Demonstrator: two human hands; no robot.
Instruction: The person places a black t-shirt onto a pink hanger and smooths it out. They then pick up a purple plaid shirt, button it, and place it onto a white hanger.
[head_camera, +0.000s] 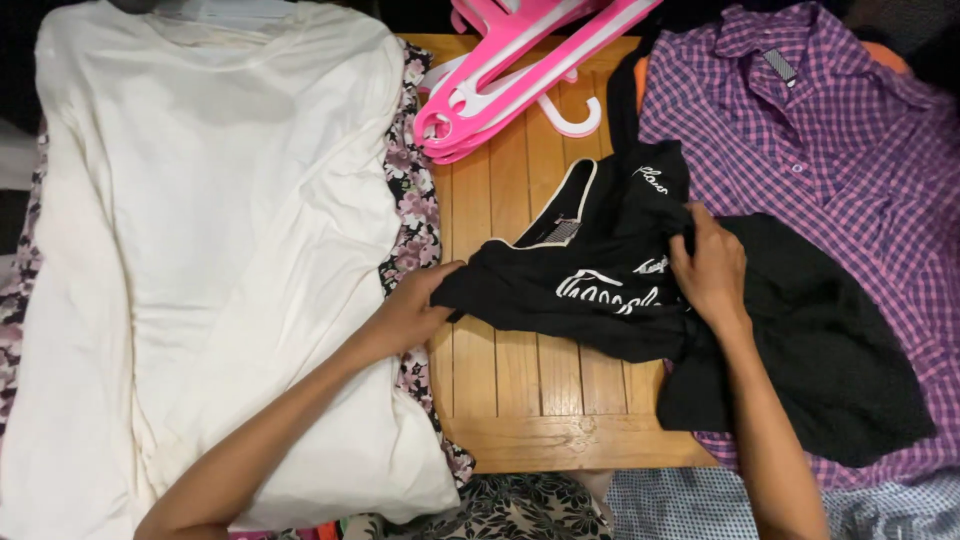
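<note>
No box, bin or basket shows; everything lies straight on the slatted wooden bench (520, 400). A crumpled black cotton top with white piping and white script lettering (590, 285) lies across the middle of the bench, its right part draped over a purple checked button-up shirt (850, 150). The left hand (412, 310) is closed on the black top's left edge, fingers curled round the cloth. The right hand (710, 272) pinches a bunched fold near the garment's middle.

A small grey sewn-in label (562, 231) sits inside the black top's neckline, and a dark striped tag (780, 65) sits under the purple shirt's collar. What is printed on either is too small to make out.

A cream long-sleeved jersey top (220, 250) covers most of a floral-print fabric (412, 190), which shows only as a strip along the edge. Pink and white plastic hangers (520, 70) are cut off by the upper frame edge.
</note>
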